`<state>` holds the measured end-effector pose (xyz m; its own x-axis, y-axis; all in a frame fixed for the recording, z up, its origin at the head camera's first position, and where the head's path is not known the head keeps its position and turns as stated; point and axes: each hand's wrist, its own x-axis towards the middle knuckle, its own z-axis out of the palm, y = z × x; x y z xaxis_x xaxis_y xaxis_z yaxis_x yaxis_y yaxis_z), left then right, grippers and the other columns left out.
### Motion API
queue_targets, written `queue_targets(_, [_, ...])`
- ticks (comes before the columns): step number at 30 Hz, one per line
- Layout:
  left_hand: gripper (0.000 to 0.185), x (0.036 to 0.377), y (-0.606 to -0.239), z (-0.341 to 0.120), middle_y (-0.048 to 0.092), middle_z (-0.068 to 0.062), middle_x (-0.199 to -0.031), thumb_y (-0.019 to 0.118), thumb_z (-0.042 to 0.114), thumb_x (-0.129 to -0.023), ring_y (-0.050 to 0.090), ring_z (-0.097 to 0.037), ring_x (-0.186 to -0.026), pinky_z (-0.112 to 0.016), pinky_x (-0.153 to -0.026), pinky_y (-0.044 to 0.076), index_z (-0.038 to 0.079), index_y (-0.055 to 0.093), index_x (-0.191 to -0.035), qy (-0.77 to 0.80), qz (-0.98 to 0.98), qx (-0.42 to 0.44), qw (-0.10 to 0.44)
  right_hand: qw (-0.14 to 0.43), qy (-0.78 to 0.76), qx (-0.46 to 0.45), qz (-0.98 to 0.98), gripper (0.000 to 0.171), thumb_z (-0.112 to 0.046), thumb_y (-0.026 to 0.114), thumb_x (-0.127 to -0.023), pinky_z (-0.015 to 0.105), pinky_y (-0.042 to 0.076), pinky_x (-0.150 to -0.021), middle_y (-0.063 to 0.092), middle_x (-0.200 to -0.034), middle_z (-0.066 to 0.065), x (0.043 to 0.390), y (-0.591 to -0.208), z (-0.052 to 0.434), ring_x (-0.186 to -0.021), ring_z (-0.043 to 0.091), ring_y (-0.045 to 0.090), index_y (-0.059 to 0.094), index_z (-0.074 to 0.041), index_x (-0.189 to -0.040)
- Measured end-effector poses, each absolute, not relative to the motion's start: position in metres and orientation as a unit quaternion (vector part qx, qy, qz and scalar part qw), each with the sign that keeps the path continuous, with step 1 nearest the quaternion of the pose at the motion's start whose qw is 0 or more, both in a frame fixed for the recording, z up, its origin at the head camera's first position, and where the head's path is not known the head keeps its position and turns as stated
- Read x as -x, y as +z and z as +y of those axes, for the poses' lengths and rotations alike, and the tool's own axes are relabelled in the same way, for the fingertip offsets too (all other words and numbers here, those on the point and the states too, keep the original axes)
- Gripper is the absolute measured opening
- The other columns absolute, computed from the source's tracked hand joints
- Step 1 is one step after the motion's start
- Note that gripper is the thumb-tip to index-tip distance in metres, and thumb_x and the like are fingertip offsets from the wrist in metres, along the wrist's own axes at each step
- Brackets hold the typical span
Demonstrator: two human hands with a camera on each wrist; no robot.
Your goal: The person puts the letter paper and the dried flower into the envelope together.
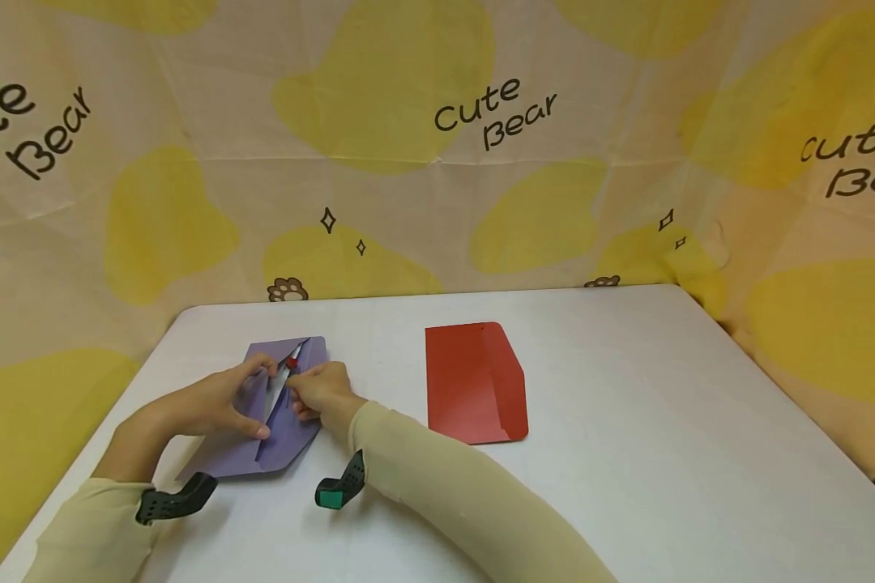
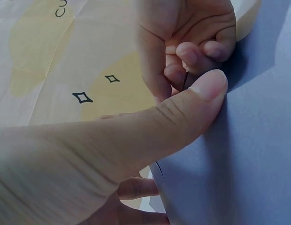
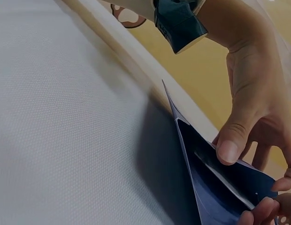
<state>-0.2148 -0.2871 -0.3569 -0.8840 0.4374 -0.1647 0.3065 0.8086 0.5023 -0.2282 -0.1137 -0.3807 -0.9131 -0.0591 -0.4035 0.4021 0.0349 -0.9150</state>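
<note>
A purple envelope lies at the left of the white table, its mouth spread apart. Inside, a thin pale card with a red patch shows edge-up; the right wrist view shows it as a pale strip. My left hand holds the envelope's raised side, the thumb at its lower part and the fingers higher up. From the right, my right hand reaches to the mouth and pinches at the card with curled fingers. The exact pinch point is partly hidden. In the left wrist view, the left thumb lies before the right hand.
A red envelope lies flat to the right of the purple one, with its flap side to the right. Behind the table hangs a yellow-patterned cloth with printed words. Each sleeve carries a dark wrist mount.
</note>
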Motion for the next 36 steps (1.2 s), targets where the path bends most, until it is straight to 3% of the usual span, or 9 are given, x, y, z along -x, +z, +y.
queue_targets(5, [0.082,0.2148,-0.3569,-0.2871,0.048,-0.033,-0.139,0.091,0.041,-0.07,0.048,-0.055,-0.128,-0.074,-0.1,0.04,0.019,0.038,-0.127,0.235,0.942,-0.199,0.137,0.168,-0.683,-0.125,0.699,0.021,-0.002,0.073,-0.087,0.015,0.036,-0.032,0.048,-0.045,-0.002,0.2279,-0.3804,-0.1179,-0.036,0.006,0.044,0.068,0.002,-0.068])
queue_targets(14, [0.081,0.2153,-0.3563,-0.2867,0.051,-0.031,-0.136,0.091,0.041,-0.07,0.05,-0.053,-0.126,-0.072,-0.1,0.041,0.018,0.038,-0.127,0.235,0.941,-0.207,0.129,0.172,-0.676,-0.131,0.705,0.035,-0.003,0.073,-0.088,0.014,0.034,-0.033,0.048,-0.045,-0.002,0.2285,-0.3794,-0.1223,-0.037,0.006,0.043,0.057,-0.007,-0.057])
queue_targets(22, [0.082,0.2148,-0.3567,-0.2854,0.049,-0.034,-0.139,0.092,0.041,-0.07,0.048,-0.056,-0.128,-0.075,-0.102,0.038,0.018,0.038,-0.127,0.237,0.94,-0.203,0.135,0.175,-0.667,-0.124,0.714,0.033,-0.003,0.073,-0.088,0.015,0.033,-0.033,0.049,-0.046,-0.002,0.2281,-0.3802,-0.1228,-0.037,0.006,0.043,0.059,-0.006,-0.059])
queue_targets(29, [0.084,0.214,-0.357,-0.2847,0.048,-0.035,-0.139,0.091,0.041,-0.07,0.047,-0.057,-0.13,-0.075,-0.102,0.038,0.017,0.037,-0.129,0.232,0.942,-0.199,0.137,0.189,-0.648,-0.075,0.734,0.022,-0.005,0.071,-0.09,0.016,0.032,-0.035,0.051,-0.05,-0.002,0.2285,-0.3848,-0.1189,-0.04,0.006,0.044,0.07,0.001,-0.068])
queue_targets(36, [0.084,0.2151,-0.3571,-0.2852,0.048,-0.034,-0.14,0.091,0.042,-0.07,0.047,-0.057,-0.13,-0.075,-0.101,0.038,0.017,0.038,-0.13,0.229,0.943,-0.197,0.138,0.191,-0.638,-0.036,0.745,0.017,-0.01,0.071,-0.092,0.016,0.034,-0.038,0.054,-0.054,-0.003,0.2302,-0.3887,-0.113,-0.043,0.006,0.048,0.074,-0.002,-0.077])
